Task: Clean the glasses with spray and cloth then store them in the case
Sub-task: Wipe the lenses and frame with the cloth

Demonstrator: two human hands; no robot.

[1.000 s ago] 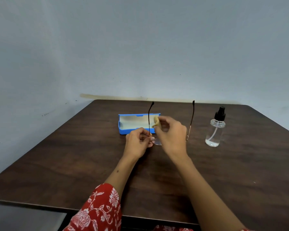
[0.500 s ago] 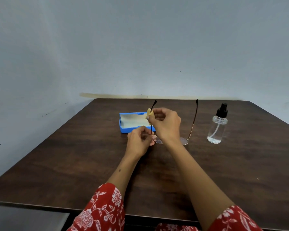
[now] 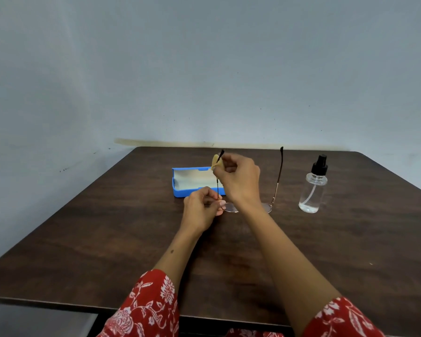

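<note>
While the left hand (image 3: 201, 209) is pinching the glasses (image 3: 230, 207) steady, the right hand (image 3: 237, 177), fingers gripping the cloth (image 3: 215, 161), is now nearing the temple tip; storing remains.

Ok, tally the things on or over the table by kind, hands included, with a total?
Glasses: 1
Cloth: 1
Case: 1
Spray bottle: 1
Hands: 2, left hand and right hand
Total: 6

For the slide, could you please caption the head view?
Left hand steadies glasses while right hand wipes one arm with a cloth; open case behind.
</note>
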